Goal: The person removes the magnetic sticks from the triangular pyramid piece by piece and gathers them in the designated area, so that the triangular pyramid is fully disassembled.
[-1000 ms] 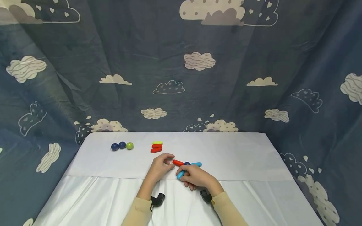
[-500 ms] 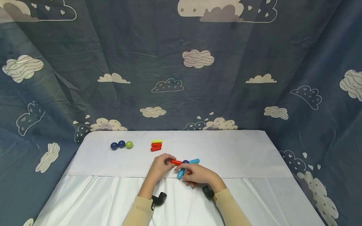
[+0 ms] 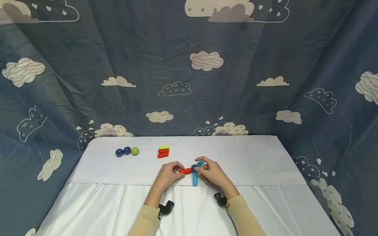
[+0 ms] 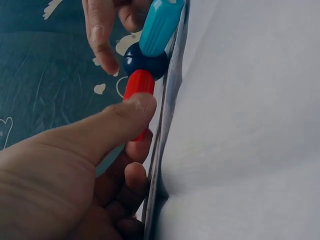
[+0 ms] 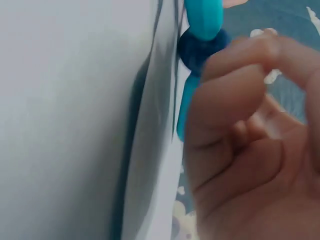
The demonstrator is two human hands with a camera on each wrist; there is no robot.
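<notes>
A small toy assembly lies on the white table: a navy ball (image 4: 145,62) joins a red ridged rod (image 3: 185,170) and two light-blue rods. My left hand (image 3: 168,176) pinches the red rod near its outer end, thumb on top in the left wrist view. One light-blue rod (image 3: 195,179) points toward me; the other light-blue rod (image 5: 186,107) points away to the right. My right hand (image 3: 213,171) has bent fingers around that far rod, thumb right at the ball. Its fingers are blurred in the right wrist view, so I cannot tell whether they grip.
At the back left stand two navy balls (image 3: 119,152) and a green ball (image 3: 135,151) in a row. Right of them lie two red rods (image 3: 163,155) and a yellow-green rod (image 3: 164,147). A dark cloud-print curtain (image 3: 174,65) hangs behind the table (image 3: 251,160).
My right hand has left the near light-blue rod and moved up to the far one. The near rod has swung to point straight at me. My left hand has taken hold of the red rod.
</notes>
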